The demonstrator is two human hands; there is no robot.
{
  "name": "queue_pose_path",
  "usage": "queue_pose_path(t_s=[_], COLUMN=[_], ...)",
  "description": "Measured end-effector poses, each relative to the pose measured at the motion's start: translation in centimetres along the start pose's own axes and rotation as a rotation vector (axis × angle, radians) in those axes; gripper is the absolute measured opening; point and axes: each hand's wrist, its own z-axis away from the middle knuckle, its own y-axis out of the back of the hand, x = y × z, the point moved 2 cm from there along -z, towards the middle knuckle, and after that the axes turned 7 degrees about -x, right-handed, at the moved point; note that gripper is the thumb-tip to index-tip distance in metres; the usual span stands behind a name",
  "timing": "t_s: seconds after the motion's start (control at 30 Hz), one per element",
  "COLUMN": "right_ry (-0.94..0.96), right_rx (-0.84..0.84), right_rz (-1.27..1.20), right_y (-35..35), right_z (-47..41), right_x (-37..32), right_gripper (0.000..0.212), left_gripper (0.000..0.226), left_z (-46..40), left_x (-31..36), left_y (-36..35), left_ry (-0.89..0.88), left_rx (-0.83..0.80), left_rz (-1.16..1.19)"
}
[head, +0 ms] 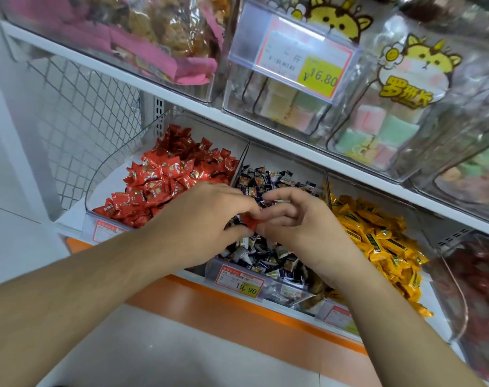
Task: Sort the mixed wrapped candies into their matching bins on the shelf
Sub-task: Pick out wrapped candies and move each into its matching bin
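Three clear bins sit side by side on the lower shelf. The left bin holds red wrapped candies, the middle bin dark blue ones, the right bin yellow ones. Both hands hover over the middle bin. My left hand pinches a red candy between thumb and fingers. My right hand touches that same candy from the other side, its fingers curled; what else it holds is hidden.
The upper shelf carries clear tubs of pastel cubes and pink-bagged snacks, overhanging the lower bins. A price tag holder juts out above. A further bin of red sweets stands at the right. Wire mesh closes the left end.
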Motion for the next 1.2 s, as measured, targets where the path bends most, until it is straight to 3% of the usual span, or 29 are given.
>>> queue_pose_path(t_s=[0.17,0.3,0.53,0.67,0.77,1.07,1.2], right_ry=[-0.025,-0.034,-0.092,-0.109,-0.113,-0.01,0.031], right_rx=[0.125,0.144,-0.235,-0.178,-0.155,-0.178,-0.161], right_rz=[0.014,0.227,0.732,0.801,0.817,0.947,0.919], right_y=[1.2,1.7,-1.8,-0.7,-0.2,-1.8,-1.7], right_z=[-0.3,-0.8,-2.1,-2.7,-3.4,-4.2,-4.4], right_x=[1.2,2.9,4.4,4.9,5.5,7.2,7.4], right_gripper=[0.031,0.025,0.041,0.072,0.082,0.079,0.059], left_gripper=[0.014,0.049,0.053,0.06,0.057,0.045,0.043], left_z=[0.2,1.0,0.4,0.4,0.5,0.5,0.5], left_x=[-1.1,-3.9,-1.4,-2.2,-2.5,-2.3,-2.3], left_y=[3.1,4.2,0.8,-0.7,-0.8,-1.2,-1.3], left_ry=[0.184,0.405,0.106,0.093,0.081,0.057,0.06], left_rx=[0.154,0.241,-0.112,-0.18,-0.168,-0.142,-0.149], left_rz=[-0.048,-0.139,-0.047,-0.058,-0.055,-0.054,-0.055])
